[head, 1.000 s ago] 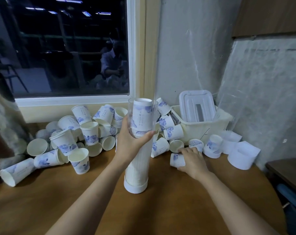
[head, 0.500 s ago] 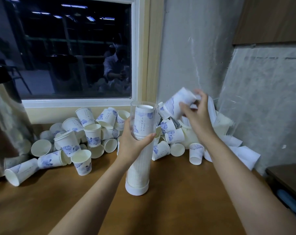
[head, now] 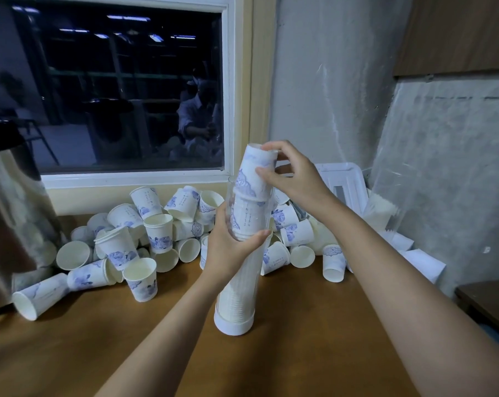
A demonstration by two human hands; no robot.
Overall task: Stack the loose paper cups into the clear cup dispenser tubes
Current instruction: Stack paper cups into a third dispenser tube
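A clear dispenser tube (head: 238,285) stands upright on a white base in the middle of the wooden table, filled with nested white cups. My left hand (head: 228,247) grips the tube near its top. My right hand (head: 292,174) pinches an upside-down paper cup (head: 255,171) with blue print, which sits at the tube's mouth over the topmost stacked cup. A heap of loose paper cups (head: 145,239) lies along the wall under the window, some upright, some on their sides.
A metal urn (head: 10,224) stands at the left edge. A white plastic bin with a lid (head: 345,181) and clear plastic wrapping (head: 385,207) sit at the back right, with more loose cups (head: 332,262) beside them. A dark side table (head: 488,305) is at the far right.
My right hand picked a cup from the table at the right, lifted it, and brought it left onto the top of the tube. My left hand kept holding the tube.
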